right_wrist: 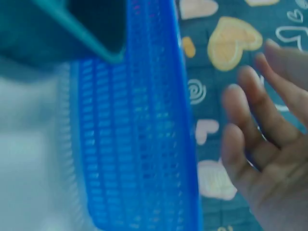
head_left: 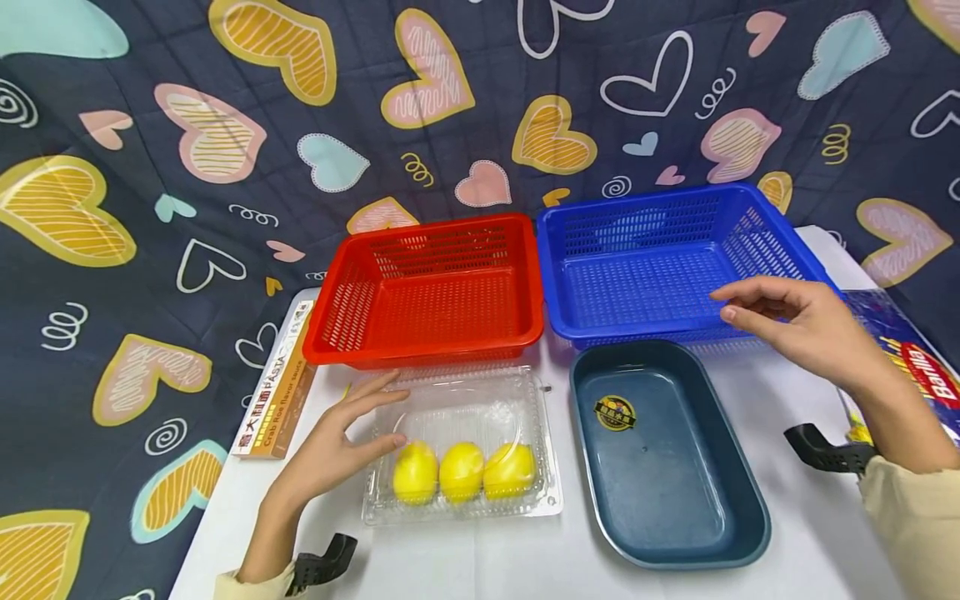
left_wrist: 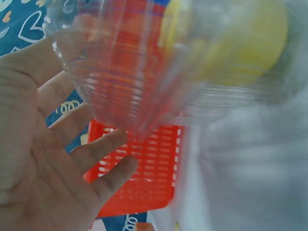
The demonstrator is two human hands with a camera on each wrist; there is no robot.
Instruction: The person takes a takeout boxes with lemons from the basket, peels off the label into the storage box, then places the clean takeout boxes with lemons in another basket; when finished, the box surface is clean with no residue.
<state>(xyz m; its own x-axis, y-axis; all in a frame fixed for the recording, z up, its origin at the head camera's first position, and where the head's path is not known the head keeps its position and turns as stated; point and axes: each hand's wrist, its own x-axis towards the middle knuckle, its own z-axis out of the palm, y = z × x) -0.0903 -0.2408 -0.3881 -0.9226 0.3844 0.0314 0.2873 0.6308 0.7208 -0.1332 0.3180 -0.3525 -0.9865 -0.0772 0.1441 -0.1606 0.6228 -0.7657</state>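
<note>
A clear plastic clamshell box [head_left: 465,417] sits in front of the red basket [head_left: 442,321], with three yellow lemons [head_left: 461,472] in a row inside it. My left hand [head_left: 337,446] is at the box's left side, fingers spread and thumb close to the leftmost lemon. In the left wrist view, that hand [left_wrist: 57,149] has its fingers apart beside the clear plastic wall. Over the front right rim of the blue basket [head_left: 637,283] hovers my right hand [head_left: 798,325], fingers loosely bent and holding nothing. The right wrist view shows this hand [right_wrist: 269,149] beside the basket's side.
A dark teal tray [head_left: 667,475] with a round sticker stands right of the box, in front of the blue basket. At the left table edge lies a pasta box [head_left: 277,383]. A blue Barilla pack [head_left: 918,358] is at the right, partly behind my right arm. A heart-patterned cloth [head_left: 420,108] hangs behind.
</note>
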